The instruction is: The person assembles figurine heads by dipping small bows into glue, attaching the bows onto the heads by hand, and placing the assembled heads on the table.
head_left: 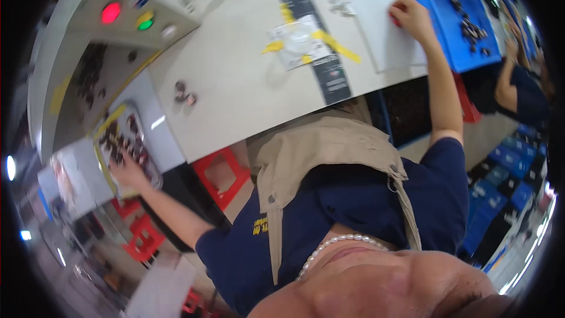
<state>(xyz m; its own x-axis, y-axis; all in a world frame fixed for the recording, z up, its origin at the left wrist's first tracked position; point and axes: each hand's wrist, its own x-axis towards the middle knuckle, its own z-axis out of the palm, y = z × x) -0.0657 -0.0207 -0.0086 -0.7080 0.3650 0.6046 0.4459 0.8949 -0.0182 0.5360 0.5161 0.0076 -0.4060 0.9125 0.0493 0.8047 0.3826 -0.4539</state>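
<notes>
My left hand (126, 172) reaches into a clear tray (154, 171) at the left. Its fingers touch the small dark brown and coppery parts (120, 138) piled there, and whether any part is gripped is hidden. Far to the right, my right hand (414, 19) is closed, thumb and fingers together, on a small red piece (395, 17). It is just above a white sheet (382, 41), beside a blue bin (456, 65) with several dark parts (469, 28) in it. A few more brown parts (184, 94) lie loose on the table (235, 82).
A grey machine housing (76, 0) with red and green buttons stands at the left. Yellow tape holds a white pad (297, 40) across a dark strip. A small white cluster (340, 3) lies at the back. Red stools (220, 176) stand below; another person (518, 85) sits at the far right.
</notes>
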